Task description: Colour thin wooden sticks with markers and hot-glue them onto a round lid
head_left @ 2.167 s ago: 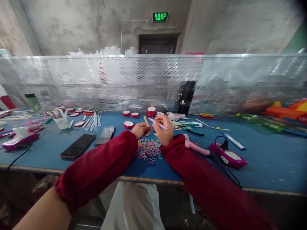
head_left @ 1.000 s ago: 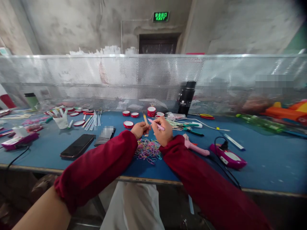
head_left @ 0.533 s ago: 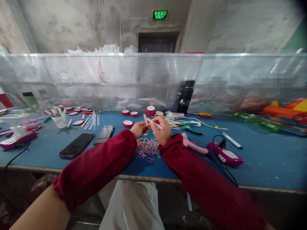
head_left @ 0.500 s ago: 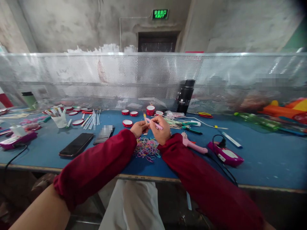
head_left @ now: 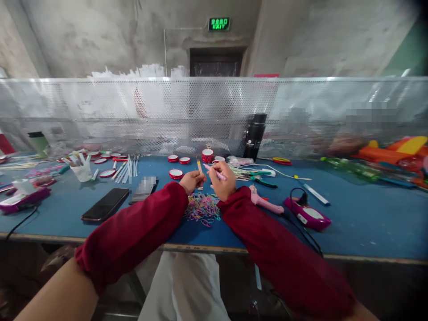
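Observation:
My left hand (head_left: 191, 181) pinches a thin wooden stick (head_left: 199, 166) and holds it upright over the blue table (head_left: 361, 218). Close beside it, my right hand (head_left: 222, 180) grips a pink pen-like stick (head_left: 215, 172), whose tip points left toward the wooden stick. Both arms wear dark red sleeves. Just in front of my hands lies a heap of small coloured rubber bands (head_left: 202, 207).
Red-rimmed tape rolls (head_left: 176, 174) and a black flask (head_left: 253, 136) stand behind my hands. A pink glue gun (head_left: 264, 203) and a corded purple device (head_left: 308, 215) lie to the right. To the left are a phone (head_left: 105, 204), a cup of sticks (head_left: 81, 169) and loose white sticks. A perforated metal screen (head_left: 187, 111) closes the back.
The hands stay together with the same two sticks, shifting only slightly. The camera has turned a little to the right, so everything sits slightly further left.

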`<action>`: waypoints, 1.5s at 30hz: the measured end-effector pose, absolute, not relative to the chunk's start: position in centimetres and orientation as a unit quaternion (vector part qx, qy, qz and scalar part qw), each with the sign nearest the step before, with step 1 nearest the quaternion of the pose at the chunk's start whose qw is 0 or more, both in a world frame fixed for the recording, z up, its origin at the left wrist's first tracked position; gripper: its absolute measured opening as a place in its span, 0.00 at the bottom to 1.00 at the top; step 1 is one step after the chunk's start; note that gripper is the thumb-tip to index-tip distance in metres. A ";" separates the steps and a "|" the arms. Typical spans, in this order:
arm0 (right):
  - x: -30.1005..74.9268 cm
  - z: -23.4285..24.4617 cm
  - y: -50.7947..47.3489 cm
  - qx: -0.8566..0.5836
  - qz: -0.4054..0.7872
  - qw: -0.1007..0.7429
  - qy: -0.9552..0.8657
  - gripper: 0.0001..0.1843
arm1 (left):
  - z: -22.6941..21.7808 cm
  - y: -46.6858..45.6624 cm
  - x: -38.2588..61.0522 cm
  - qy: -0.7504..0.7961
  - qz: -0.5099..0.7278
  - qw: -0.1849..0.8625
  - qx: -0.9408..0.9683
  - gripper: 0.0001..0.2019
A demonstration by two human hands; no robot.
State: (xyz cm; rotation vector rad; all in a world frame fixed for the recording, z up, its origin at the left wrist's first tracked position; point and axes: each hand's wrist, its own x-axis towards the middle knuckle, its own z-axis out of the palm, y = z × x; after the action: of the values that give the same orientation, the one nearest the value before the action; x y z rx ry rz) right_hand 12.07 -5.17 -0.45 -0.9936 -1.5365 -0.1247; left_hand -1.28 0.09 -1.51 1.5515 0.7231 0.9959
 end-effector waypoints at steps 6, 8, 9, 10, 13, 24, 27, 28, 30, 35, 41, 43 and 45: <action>12.1 -0.4 -5.1 -0.426 -0.058 0.589 -0.685 0.07 | -1.3 -0.3 -1.2 0.311 0.425 0.545 0.653 0.16; 12.3 -0.4 -5.0 -0.435 -0.058 0.599 -0.670 0.07 | -1.2 -0.4 -1.2 0.327 0.423 0.537 0.653 0.15; 12.3 -0.3 -5.0 -0.436 -0.058 0.604 -0.665 0.07 | -1.2 -0.3 -1.2 0.332 0.422 0.532 0.654 0.15; 12.3 -0.3 -5.0 -0.435 -0.057 0.606 -0.664 0.07 | -1.2 -0.3 -1.2 0.332 0.423 0.530 0.655 0.15; 12.0 -0.3 -5.1 -0.421 -0.060 0.599 -0.679 0.06 | -1.4 -0.1 -1.1 0.311 0.434 0.536 0.654 0.17; 11.9 -0.2 -5.3 -0.413 -0.079 0.601 -0.680 0.07 | -0.5 -1.3 -1.1 0.315 0.462 0.543 0.626 0.14; 11.6 -0.3 -5.2 -0.407 -0.089 0.597 -0.686 0.07 | -0.1 -2.3 -1.2 0.309 0.473 0.543 0.621 0.12; 11.6 -0.4 -5.2 -0.408 -0.091 0.596 -0.686 0.07 | -0.1 -2.5 -1.3 0.310 0.474 0.542 0.621 0.11; 11.7 -0.4 -5.1 -0.412 -0.091 0.595 -0.684 0.07 | -0.3 -2.6 -1.3 0.311 0.476 0.539 0.621 0.11; 12.1 -0.2 -5.1 -0.420 -0.088 0.609 -0.666 0.07 | -1.0 -1.4 -1.2 0.321 0.470 0.528 0.631 0.13; 11.7 -0.2 -5.4 -0.406 -0.086 0.602 -0.682 0.06 | -1.3 -0.4 -1.0 0.309 0.455 0.517 0.656 0.19; 11.7 -0.2 -5.3 -0.404 -0.093 0.598 -0.686 0.06 | -1.5 -0.2 -1.0 0.293 0.457 0.524 0.656 0.19; 11.7 -0.3 -5.2 -0.405 -0.098 0.594 -0.689 0.06 | -1.6 -0.2 -1.0 0.281 0.456 0.533 0.655 0.19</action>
State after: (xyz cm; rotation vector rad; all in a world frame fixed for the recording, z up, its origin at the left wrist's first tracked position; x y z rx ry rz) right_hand 11.70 -5.16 -0.30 -0.9411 -1.6006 -0.2276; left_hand -0.95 -0.16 -1.60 1.5609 0.6707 1.0872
